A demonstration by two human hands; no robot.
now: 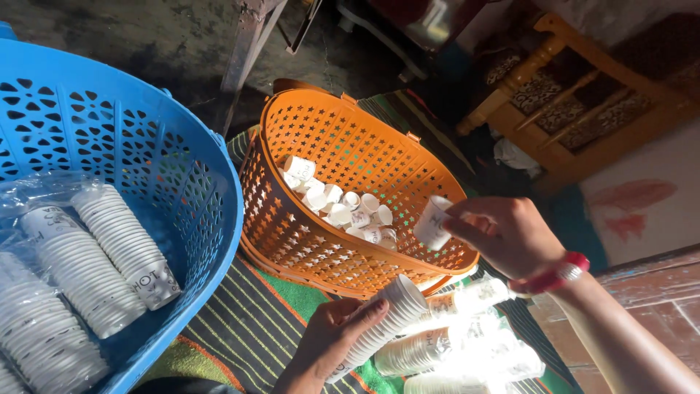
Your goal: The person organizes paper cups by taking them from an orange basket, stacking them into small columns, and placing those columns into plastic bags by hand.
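My left hand grips a stack of white paper cups tilted toward the orange basket. My right hand, with a red bracelet on the wrist, pinches a single white paper cup over the near rim of the orange perforated basket. Several loose white cups lie on that basket's bottom. More stacks of cups lie on the striped mat below my hands, in bright light.
A large blue perforated basket at the left holds stacks of white cups in clear plastic wrap. A green and striped mat covers the floor. A wooden chair frame stands at the upper right.
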